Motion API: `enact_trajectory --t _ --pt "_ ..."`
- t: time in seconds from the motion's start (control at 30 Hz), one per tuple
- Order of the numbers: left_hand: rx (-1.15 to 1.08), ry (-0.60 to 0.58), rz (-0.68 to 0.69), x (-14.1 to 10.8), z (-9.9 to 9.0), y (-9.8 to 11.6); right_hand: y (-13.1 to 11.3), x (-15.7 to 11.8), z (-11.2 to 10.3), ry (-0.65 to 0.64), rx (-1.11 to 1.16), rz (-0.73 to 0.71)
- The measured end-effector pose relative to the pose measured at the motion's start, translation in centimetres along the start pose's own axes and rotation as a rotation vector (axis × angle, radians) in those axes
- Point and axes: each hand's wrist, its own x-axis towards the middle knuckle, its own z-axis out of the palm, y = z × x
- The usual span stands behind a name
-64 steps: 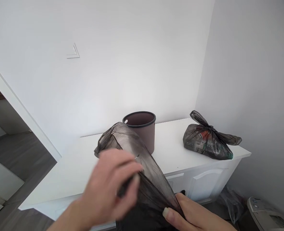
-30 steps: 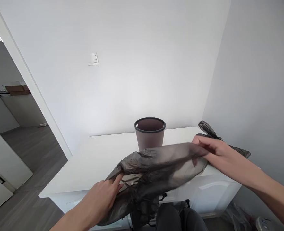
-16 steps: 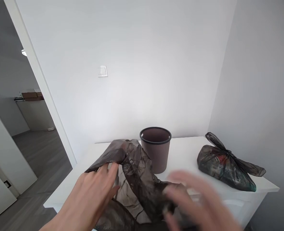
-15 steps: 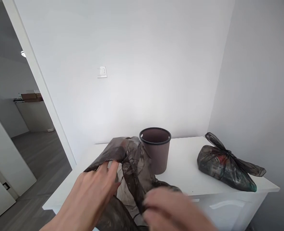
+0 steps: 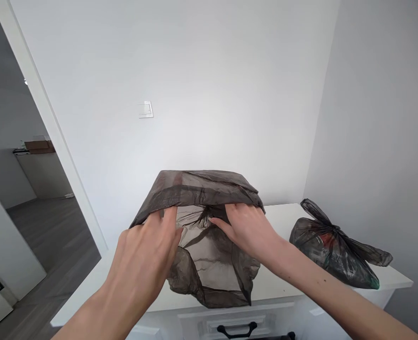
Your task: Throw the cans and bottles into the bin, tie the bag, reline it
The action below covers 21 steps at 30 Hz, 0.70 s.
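A thin, see-through dark garbage bag [image 5: 201,186] is spread wide between my hands over the white cabinet top, its mouth facing me. My left hand [image 5: 148,245] has its fingers tucked under the upper rim on the left side, the thumb showing below. On the right, my right hand [image 5: 249,229] reaches into the mouth, fingers hidden under the plastic and thumb stretched out to the left. Both hands hold the upper layer raised. The bag's lower edge hangs loose near the cabinet's front, and gathered folds show inside.
A knotted dark bag of rubbish [image 5: 336,257] lies on the right of the white cabinet [image 5: 84,293]. A black drawer handle [image 5: 237,330] sticks out in front. A light switch [image 5: 146,109] is on the wall, and a doorway [image 5: 46,236] stands at left.
My right hand has gone up into the bag's mouth, and the bag is now stretched open between both hands. The raised plastic now hides the purple-brown bin seen before.
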Motion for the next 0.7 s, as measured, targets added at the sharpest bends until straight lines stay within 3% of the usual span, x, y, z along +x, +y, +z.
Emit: enact_trajectory --t 0.2,0.37,0.47,0.57,0.7 --pt "-0.085 -0.004 0.019 4.3 2.0 2.7 5.2 0.5 1.5 -0.015 -0.091 -0.006" --pt "-0.296 -0.033 0.197 8.1 6.9 6.0 8.1 0.6 4.3 -0.103 0.004 -0.099" --pt "-0.423 -0.106 0.370 9.6 10.2 7.4 8.9 0.7 5.5 -0.241 0.129 -0.168" --pt "-0.508 -0.197 0.443 10.0 12.1 7.5 9.5 0.6 5.8 -0.344 0.144 -0.181" --pt "-0.601 -0.207 0.540 9.5 11.5 6.0 9.6 -0.1 4.1 -0.344 0.165 -0.239"
